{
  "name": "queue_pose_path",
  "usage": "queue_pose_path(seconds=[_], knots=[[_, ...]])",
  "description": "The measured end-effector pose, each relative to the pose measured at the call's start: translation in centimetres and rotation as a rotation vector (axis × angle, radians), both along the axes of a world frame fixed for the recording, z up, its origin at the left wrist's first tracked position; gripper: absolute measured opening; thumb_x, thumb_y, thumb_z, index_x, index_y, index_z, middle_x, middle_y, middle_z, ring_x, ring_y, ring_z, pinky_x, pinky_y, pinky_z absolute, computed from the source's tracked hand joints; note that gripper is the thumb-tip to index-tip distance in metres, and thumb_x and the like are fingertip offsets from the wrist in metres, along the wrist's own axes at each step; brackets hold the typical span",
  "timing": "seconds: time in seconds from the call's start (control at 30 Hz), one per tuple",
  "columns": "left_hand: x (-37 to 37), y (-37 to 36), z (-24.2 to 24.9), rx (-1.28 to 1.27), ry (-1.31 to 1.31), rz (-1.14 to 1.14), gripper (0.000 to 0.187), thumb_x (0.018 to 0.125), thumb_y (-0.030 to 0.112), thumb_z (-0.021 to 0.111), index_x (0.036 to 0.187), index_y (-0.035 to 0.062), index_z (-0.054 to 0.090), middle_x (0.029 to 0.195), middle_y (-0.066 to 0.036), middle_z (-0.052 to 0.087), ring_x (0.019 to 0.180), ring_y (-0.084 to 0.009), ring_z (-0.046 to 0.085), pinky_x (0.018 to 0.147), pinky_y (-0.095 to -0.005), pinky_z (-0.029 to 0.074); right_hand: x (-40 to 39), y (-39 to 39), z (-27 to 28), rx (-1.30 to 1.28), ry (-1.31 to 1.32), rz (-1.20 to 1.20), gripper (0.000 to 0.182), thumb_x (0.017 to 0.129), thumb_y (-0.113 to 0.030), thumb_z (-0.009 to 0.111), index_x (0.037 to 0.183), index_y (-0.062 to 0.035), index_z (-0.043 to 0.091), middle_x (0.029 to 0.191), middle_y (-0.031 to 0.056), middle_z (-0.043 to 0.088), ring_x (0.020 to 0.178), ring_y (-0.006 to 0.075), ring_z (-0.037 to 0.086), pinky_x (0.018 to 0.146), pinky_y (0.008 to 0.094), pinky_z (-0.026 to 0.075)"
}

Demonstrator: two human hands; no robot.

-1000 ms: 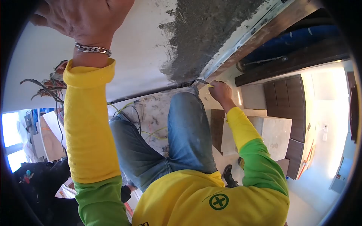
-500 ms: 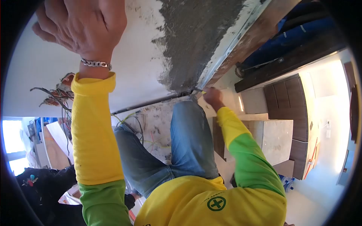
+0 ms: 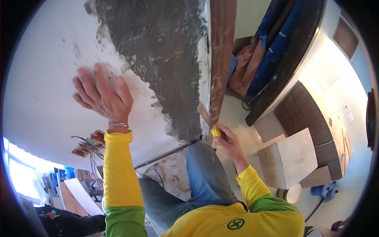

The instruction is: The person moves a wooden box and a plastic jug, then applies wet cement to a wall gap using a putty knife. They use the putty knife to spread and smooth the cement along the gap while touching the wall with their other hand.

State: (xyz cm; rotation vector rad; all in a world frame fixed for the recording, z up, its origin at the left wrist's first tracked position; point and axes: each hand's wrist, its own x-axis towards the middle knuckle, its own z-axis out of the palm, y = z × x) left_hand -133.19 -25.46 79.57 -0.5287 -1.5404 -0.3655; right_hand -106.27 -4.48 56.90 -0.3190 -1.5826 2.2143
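My left hand (image 3: pixel 104 94) lies with fingers spread against the white wall (image 3: pixel 51 75), left of a rough patch of dark grey plaster (image 3: pixel 154 51). It holds nothing. A scraper with a yellow handle (image 3: pixel 215 131) is gripped in my right hand (image 3: pixel 229 143). Its blade (image 3: pixel 204 113) points up and left, near the right edge of the plaster, by the brown wooden frame (image 3: pixel 221 59). Whether the blade touches the wall I cannot tell.
Loose wires hang from broken wall holes (image 3: pixel 96 137) below my left hand. A pale box (image 3: pixel 292 158) stands at the right, with a bucket (image 3: pixel 293 193) beneath it. Blue covering (image 3: pixel 272 59) is beyond the frame. Dark drawers (image 3: pixel 296 110) stand farther right.
The view has shifted, showing more of the frame and room. My left hand now lies lower in view, fingers spread. My right hand has come away from the bottom corner, and the scraper shows clearly.
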Motion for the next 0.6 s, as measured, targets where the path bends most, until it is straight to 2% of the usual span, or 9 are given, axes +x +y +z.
queue_pose_path(seconds=[0.07,0.1,0.13,0.17,0.2,0.27,0.4,0.47,0.6], knots=[[0.2,0.1,0.1,0.003,0.029,-0.008,0.061,0.100,0.052,0.040,0.142,0.0096,0.053,0.156,-0.018,0.037,0.150,-0.0354,0.021,0.120,-0.0506,0.001,-1.8,-1.2,5.2,0.061,0.206,-0.131,0.052,0.087,-0.007,0.075,0.135,-0.0027,0.057,0.110,0.0032,0.061,0.086,0.0067,0.058,0.068,0.0234,0.049],[0.2,0.0,0.0,-0.002,0.013,-0.009,0.061,0.100,0.051,0.040,0.142,0.0093,0.053,0.156,-0.019,0.036,0.150,-0.0356,0.021,0.120,-0.0510,0.001,-3.1,-1.1,6.0,0.066,0.231,-0.141,0.052,0.087,-0.007,0.075,0.135,-0.0027,0.057,0.110,0.0032,0.061,0.086,0.0067,0.058,0.068,0.0234,0.049],[0.3,0.0,0.0,-0.005,-0.005,-0.007,0.061,0.101,0.051,0.040,0.143,0.0090,0.052,0.156,-0.019,0.036,0.150,-0.0358,0.021,0.120,-0.0515,0.001,-4.4,-1.0,6.6,0.266,0.311,-0.237,0.051,0.086,-0.005,0.075,0.134,-0.0027,0.058,0.108,0.0034,0.062,0.082,0.0063,0.058,0.065,0.0225,0.048],[0.6,0.0,0.1,-0.020,-0.012,0.002,0.057,0.101,0.047,0.041,0.143,0.0097,0.050,0.157,-0.018,0.034,0.148,-0.0380,0.022,0.116,-0.0582,0.008,-5.2,-1.0,7.3,0.466,0.386,-0.336,0.050,0.086,-0.004,0.075,0.133,-0.0028,0.059,0.105,0.0036,0.062,0.078,0.0058,0.057,0.062,0.0216,0.047],[0.7,0.1,0.9,-0.008,0.025,-0.009,0.057,0.101,0.047,0.041,0.143,0.0097,0.050,0.157,-0.018,0.034,0.148,-0.0380,0.022,0.116,-0.0582,0.008,-5.4,-1.5,8.5,0.475,0.422,-0.354,0.050,0.086,-0.004,0.075,0.133,-0.0028,0.059,0.105,0.0036,0.062,0.078,0.0058,0.057,0.062,0.0216,0.047],[0.6,-0.1,0.2,-0.022,-0.011,0.010,0.058,0.100,0.046,0.042,0.144,0.0096,0.049,0.158,-0.018,0.033,0.149,-0.0380,0.021,0.117,-0.0590,0.007,-5.0,-3.1,9.4,-0.106,0.258,-0.233,0.046,0.086,-0.006,0.075,0.129,-0.0021,0.061,0.094,0.0023,0.063,0.067,0.0051,0.055,0.055,0.0201,0.045],[0.8,-0.1,0.1,-0.022,-0.042,0.000,0.058,0.100,0.045,0.043,0.146,0.0091,0.048,0.159,-0.018,0.031,0.150,-0.0378,0.018,0.117,-0.0597,0.005,-6.8,-3.5,12.7,-0.022,0.276,-0.393,0.044,0.086,-0.009,0.076,0.128,-0.0024,0.063,0.085,0.0004,0.063,0.059,0.0043,0.052,0.051,0.0205,0.043],[0.9,-0.1,0.1,-0.020,-0.049,0.001,0.058,0.100,0.044,0.044,0.146,0.0088,0.048,0.159,-0.018,0.031,0.151,-0.0376,0.018,0.118,-0.0595,0.005,-8.6,-2.6,16.9,0.070,0.223,-0.463,0.045,0.086,-0.011,0.078,0.128,-0.0029,0.064,0.083,-0.0003,0.064,0.058,0.0032,0.051,0.049,0.0200,0.042],[1.0,-0.2,0.2,-0.031,-0.052,0.017,0.058,0.099,0.042,0.044,0.146,0.0079,0.047,0.159,-0.018,0.031,0.151,-0.0376,0.017,0.118,-0.0586,0.004,-9.1,-2.9,14.6,0.046,0.350,-0.528,0.044,0.085,-0.009,0.079,0.126,-0.0022,0.065,0.081,-0.0017,0.063,0.057,0.0027,0.050,0.049,0.0193,0.041]])
